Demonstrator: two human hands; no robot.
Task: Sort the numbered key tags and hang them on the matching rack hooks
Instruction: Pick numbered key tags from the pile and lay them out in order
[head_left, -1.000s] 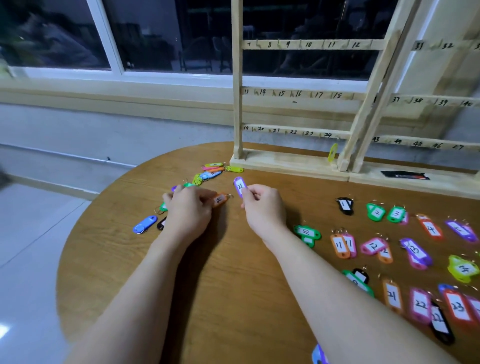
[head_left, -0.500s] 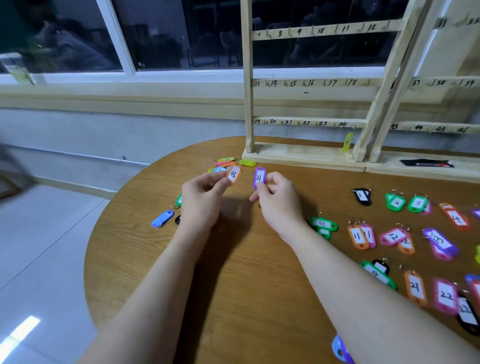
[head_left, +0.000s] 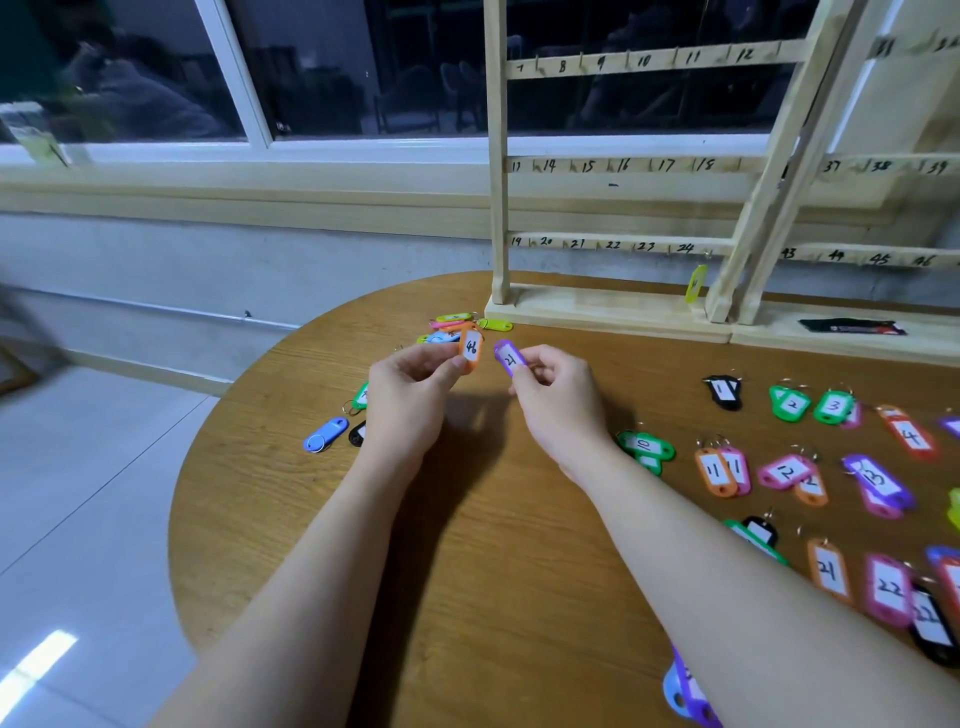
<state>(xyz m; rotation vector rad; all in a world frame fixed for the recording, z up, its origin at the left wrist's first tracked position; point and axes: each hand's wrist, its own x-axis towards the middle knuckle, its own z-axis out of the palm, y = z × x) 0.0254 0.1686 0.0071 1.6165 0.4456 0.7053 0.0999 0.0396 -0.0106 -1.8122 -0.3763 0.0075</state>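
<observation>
Left hand (head_left: 410, 395) fingers pinching orange tag 46 (head_left: 470, 349); right hand (head_left: 558, 402) fingers pinching purple tag 21 (head_left: 509, 358), both above counter (head_left: 467, 571).

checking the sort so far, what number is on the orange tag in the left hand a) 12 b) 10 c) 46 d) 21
c, the orange tag pinched in the left hand reads 46, while the purple tag in the right hand reads 21.
</observation>
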